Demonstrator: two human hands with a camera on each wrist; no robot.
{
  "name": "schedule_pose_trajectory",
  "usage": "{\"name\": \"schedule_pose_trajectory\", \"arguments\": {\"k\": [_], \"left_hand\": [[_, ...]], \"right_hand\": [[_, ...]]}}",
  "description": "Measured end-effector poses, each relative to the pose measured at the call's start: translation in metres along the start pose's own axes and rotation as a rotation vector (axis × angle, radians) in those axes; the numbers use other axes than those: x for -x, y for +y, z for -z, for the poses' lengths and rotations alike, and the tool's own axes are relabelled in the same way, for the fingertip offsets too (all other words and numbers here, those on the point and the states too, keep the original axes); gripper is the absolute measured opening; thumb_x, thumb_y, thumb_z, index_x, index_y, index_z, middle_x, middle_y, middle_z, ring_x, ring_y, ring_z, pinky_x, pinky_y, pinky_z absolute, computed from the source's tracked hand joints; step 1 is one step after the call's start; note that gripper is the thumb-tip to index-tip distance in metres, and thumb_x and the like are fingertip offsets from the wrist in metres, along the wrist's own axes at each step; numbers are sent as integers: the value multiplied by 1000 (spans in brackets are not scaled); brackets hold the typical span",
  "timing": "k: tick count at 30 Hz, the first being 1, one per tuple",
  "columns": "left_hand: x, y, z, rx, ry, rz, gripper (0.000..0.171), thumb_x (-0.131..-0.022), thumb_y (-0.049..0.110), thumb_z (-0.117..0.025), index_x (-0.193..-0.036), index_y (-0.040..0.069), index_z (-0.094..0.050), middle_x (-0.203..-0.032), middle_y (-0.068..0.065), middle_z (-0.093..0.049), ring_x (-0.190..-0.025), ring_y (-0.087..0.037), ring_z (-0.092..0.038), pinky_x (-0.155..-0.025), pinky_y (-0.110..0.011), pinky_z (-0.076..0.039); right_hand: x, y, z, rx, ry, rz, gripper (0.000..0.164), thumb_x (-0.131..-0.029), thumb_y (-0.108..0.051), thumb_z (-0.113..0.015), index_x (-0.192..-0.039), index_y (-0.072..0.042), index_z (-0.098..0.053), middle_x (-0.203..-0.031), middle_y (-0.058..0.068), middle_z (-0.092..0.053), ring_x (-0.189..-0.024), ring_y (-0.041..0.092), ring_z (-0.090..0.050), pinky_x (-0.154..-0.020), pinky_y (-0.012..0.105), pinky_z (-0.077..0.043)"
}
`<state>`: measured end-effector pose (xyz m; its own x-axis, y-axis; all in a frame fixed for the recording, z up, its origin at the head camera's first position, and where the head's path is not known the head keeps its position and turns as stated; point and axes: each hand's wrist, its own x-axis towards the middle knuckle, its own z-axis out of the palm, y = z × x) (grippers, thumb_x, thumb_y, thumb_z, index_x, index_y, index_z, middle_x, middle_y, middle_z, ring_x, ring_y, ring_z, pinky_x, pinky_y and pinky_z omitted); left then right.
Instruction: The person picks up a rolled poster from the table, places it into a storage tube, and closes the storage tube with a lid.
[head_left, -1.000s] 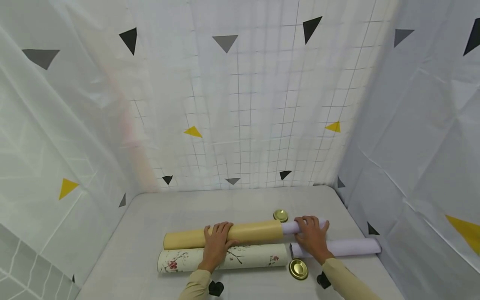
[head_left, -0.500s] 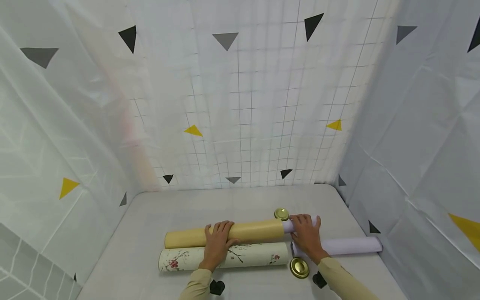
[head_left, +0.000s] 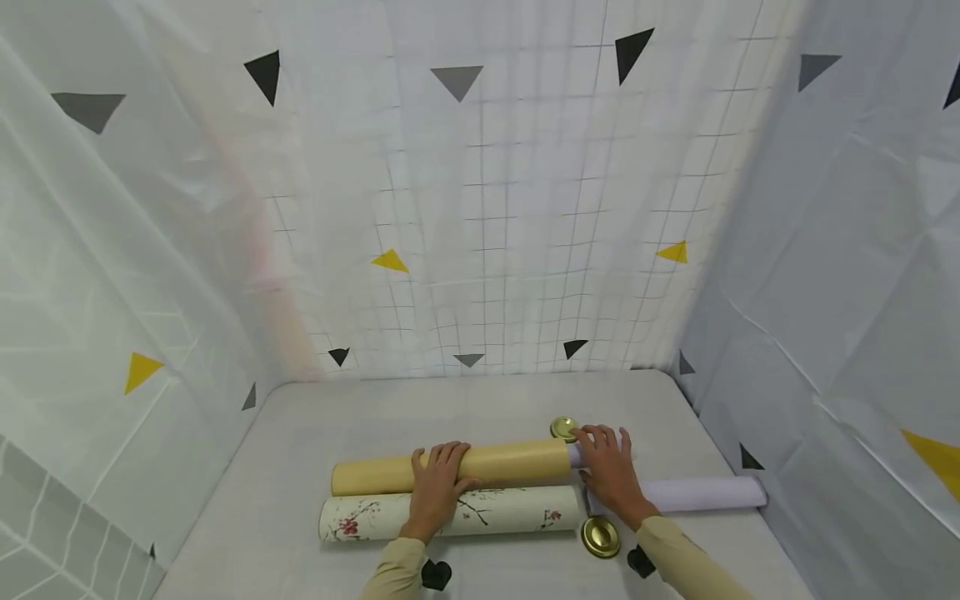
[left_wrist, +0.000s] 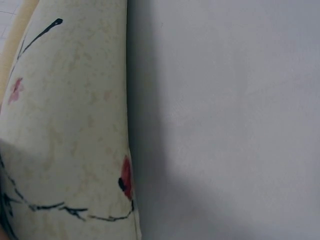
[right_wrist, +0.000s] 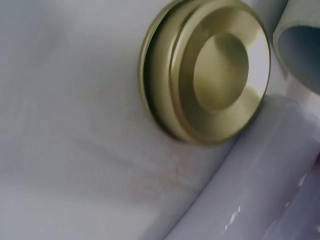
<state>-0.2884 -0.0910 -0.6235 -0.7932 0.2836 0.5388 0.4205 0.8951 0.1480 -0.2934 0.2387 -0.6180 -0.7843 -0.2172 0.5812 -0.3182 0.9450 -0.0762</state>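
My left hand (head_left: 437,492) grips a yellow cardboard tube (head_left: 517,461) from above, fingers over its far side and thumb on the near side. A lavender paper roll (head_left: 575,454) protrudes a short way from the tube's right end, and my right hand (head_left: 613,475) holds that roll, covering most of what sticks out. Along the near side of the yellow tube lies a white tube with plum-blossom print (head_left: 525,510); its open end (right_wrist: 300,42) shows in the right wrist view. The left wrist view shows the blossom tube's surface (left_wrist: 75,110), but not the left fingers.
A second lavender roll (head_left: 705,493) lies right of the blossom tube, partly behind my right hand. One gold lid (head_left: 601,537) sits near that tube's right end, another gold lid (head_left: 564,427) behind the yellow tube. White sheets hang around the table (head_left: 360,400).
My right hand has moved left with the lavender roll, which has slid deeper into the yellow tube. The left hand stays in place on the tube.
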Motion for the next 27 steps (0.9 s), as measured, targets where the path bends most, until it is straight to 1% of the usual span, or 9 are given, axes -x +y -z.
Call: {"name": "schedule_pose_trajectory", "arguments": {"k": [2, 4, 7, 11, 15, 17, 21, 24, 27], "left_hand": [[0, 0, 0, 1, 8, -7, 64, -82, 57, -71, -133, 20, -64, -129, 0, -68, -118, -24, -62, -104, -61, -40], [0, 0, -1, 4, 5, -5, 63, -82, 57, -71, -133, 20, -64, -129, 0, -68, -119, -24, -62, -104, -62, -40], [0, 0, -2, 18, -15, 11, 64, -83, 58, -70, -134, 20, -63, -131, 0, -68, -121, -25, -61, -106, -62, -38], [0, -1, -4, 30, -22, 24, 64, -83, 58, -69, -135, 21, -62, -132, 0, -67, -122, -25, -60, -107, -63, -37], [0, 0, -2, 29, -6, 17, 64, -81, 56, -71, -134, 20, -63, -131, -1, -67, -121, -25, -61, -106, -63, -38], [0, 0, 0, 22, -12, 17, 64, -81, 56, -71, -134, 21, -63, -131, -1, -67, -121, -25, -61, -106, -63, -38], [-2, 1, 3, 25, -43, 28, 64, -83, 56, -70, -135, 21, -62, -133, -2, -67, -123, -25, -60, -108, -63, -37], [-2, 1, 3, 37, -42, 33, 64, -83, 56, -71, -135, 20, -62, -132, -2, -67, -123, -26, -60, -108, -64, -37], [-1, 1, 2, 33, -25, 23, 64, -81, 55, -72, -134, 20, -63, -131, -1, -68, -121, -25, -61, -106, -63, -38]], "right_hand": [[0, 3, 3, -5, -9, -20, 85, -53, -6, -101, -129, -10, -64, -128, 18, -63, -122, 42, -55, -105, 78, -36], [0, 6, 6, -10, -16, -50, 83, -54, -4, -100, -129, -10, -64, -131, 19, -61, -124, 44, -54, -104, 80, -36], [0, 10, 9, -26, -35, -107, 73, -59, -1, -97, -125, -8, -65, -135, 22, -58, -125, 47, -53, -100, 80, -38], [2, 14, 10, -66, -54, -142, 57, -66, 4, -91, -116, -6, -67, -136, 23, -56, -120, 48, -56, -87, 73, -49], [4, 12, 9, -111, -60, -129, 53, -67, 6, -89, -114, -5, -67, -131, 23, -57, -113, 46, -59, -75, 61, -55], [3, 10, 8, -127, -72, -124, 54, -69, 5, -89, -116, -5, -66, -130, 23, -57, -114, 45, -59, -75, 58, -55], [1, 7, 7, -167, -117, -139, 57, -72, 4, -87, -123, -3, -64, -134, 23, -55, -121, 43, -55, -79, 55, -58], [1, 5, 6, -200, -147, -156, 58, -75, 4, -85, -127, -2, -61, -135, 23, -53, -125, 43, -53, -79, 52, -59], [3, 3, 4, -227, -152, -161, 57, -75, 4, -85, -127, -1, -62, -132, 22, -54, -122, 43, -55, -78, 53, -60]]}}
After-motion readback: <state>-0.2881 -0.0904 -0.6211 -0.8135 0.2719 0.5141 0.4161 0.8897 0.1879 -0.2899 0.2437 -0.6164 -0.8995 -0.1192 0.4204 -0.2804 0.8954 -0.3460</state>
